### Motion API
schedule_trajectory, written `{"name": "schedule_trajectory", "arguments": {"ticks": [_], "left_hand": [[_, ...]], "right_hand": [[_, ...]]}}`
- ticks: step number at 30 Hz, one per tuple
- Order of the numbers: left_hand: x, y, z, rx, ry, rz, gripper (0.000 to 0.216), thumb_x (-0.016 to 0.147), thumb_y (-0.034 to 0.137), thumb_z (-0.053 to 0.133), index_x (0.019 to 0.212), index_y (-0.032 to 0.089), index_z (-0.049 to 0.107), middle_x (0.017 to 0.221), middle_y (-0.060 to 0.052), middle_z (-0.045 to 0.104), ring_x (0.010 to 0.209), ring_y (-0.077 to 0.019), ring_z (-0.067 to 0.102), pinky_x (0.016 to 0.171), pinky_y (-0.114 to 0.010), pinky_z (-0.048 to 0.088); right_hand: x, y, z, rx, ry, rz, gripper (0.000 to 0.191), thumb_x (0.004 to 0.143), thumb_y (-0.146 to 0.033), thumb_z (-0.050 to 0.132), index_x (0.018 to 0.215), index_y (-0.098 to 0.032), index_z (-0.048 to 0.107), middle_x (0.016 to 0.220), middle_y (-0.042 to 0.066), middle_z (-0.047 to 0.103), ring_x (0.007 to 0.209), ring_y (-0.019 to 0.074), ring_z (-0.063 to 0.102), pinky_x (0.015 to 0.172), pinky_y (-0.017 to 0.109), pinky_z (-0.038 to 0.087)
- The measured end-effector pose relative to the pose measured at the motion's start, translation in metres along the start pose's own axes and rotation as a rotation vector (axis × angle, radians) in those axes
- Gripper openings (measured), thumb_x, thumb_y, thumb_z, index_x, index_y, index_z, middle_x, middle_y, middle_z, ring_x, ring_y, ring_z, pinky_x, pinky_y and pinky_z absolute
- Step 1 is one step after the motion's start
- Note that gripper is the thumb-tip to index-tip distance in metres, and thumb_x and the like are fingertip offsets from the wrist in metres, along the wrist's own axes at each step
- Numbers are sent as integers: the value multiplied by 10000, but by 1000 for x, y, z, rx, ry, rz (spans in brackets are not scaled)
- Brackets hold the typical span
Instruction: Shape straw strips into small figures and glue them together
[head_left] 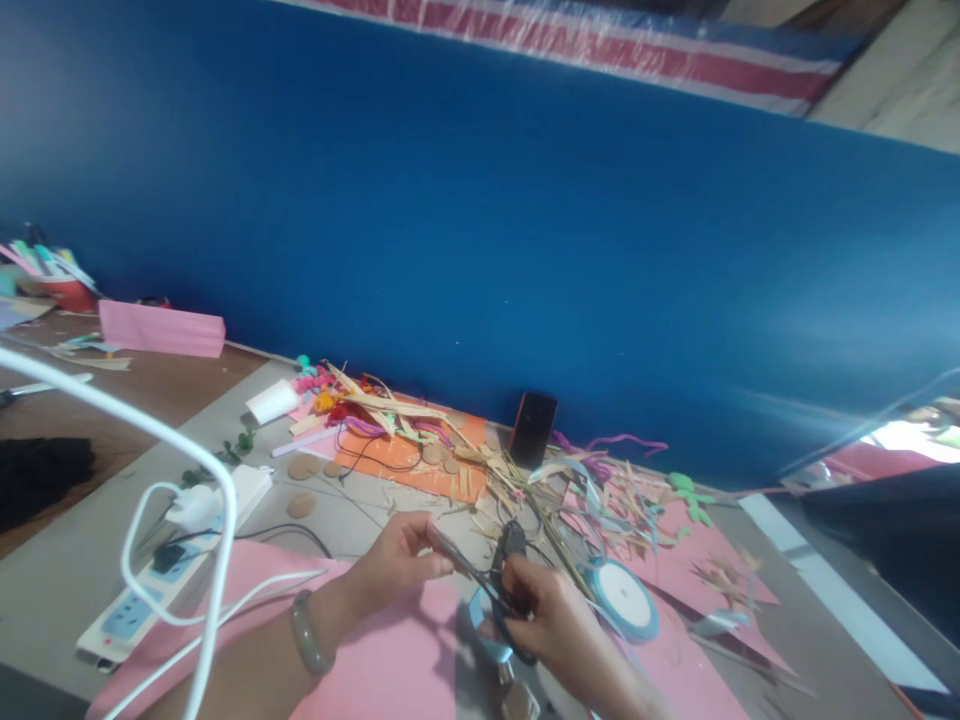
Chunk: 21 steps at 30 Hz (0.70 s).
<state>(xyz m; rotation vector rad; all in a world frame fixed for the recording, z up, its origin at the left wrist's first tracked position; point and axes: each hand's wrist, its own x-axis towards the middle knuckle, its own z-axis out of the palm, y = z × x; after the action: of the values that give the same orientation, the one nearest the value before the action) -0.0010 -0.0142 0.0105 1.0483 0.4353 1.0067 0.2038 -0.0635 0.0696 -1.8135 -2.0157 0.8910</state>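
Note:
My right hand (551, 625) is wrapped round the dark handles of a pair of scissors (480, 578), whose blades point up and left. The fingers of my left hand (394, 565) pinch together right at the blade tips. Whatever thin thing they hold there is too small and blurred to name. A grey-green bangle (311, 632) circles the left wrist. Just beyond my right hand is a black object (512, 542), partly covered by the fingers. A roll of ribbon with a light-blue rim (622, 598) lies right of that hand. Pink paper (397, 660) spreads beneath both hands.
At left, a power strip (139, 600) carries plugs, and a white cable (225, 530) loops across the foreground. Straw strips and pipe cleaners pile on orange paper (382, 462). A phone (534, 428) leans on the blue partition (480, 230). Scraps and a green figure (688, 495) lie right.

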Motion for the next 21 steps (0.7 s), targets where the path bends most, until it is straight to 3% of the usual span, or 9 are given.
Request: {"name": "schedule_trajectory", "arguments": {"ticks": [7, 10, 14, 17, 21], "left_hand": [[0, 2, -1, -2, 16, -63, 129, 680, 209, 763, 742, 125, 687, 849, -111, 741, 827, -229, 671, 796, -356, 496], [0, 1, -1, -30, 42, -92, 158, 679, 207, 763, 677, 141, 619, 803, -104, 743, 774, -206, 675, 736, -322, 496], [1, -3, 1, -65, 14, -127, 213, 668, 188, 766, 661, 157, 555, 684, -62, 721, 666, -179, 667, 680, -305, 492], [1, -8, 0, 22, 16, -144, 219, 647, 156, 759, 638, 159, 540, 604, -31, 683, 617, -177, 654, 622, -284, 481], [-1, -12, -2, 269, -18, -105, 133, 629, 41, 670, 638, 145, 587, 646, -44, 688, 677, -197, 656, 642, -280, 465]], "right_hand": [[3, 8, 3, 58, 69, -5, 348, 668, -257, 661, 578, -209, 329, 530, -82, 345, 543, 91, 290, 479, 210, 236], [7, 3, 4, 342, 119, 5, 385, 667, -333, 697, 594, -216, 337, 539, -82, 361, 525, 88, 328, 480, 208, 272], [15, -14, 8, 695, 82, 24, 407, 589, -370, 791, 644, -215, 418, 552, -65, 500, 513, 106, 471, 509, 227, 371], [23, -25, 13, 804, 51, -8, 381, 575, -313, 815, 682, -211, 464, 585, -48, 586, 538, 125, 552, 552, 247, 432], [35, -28, 23, 881, 64, -12, 373, 567, -251, 807, 674, -205, 453, 552, -64, 592, 477, 92, 516, 463, 202, 367]]}}
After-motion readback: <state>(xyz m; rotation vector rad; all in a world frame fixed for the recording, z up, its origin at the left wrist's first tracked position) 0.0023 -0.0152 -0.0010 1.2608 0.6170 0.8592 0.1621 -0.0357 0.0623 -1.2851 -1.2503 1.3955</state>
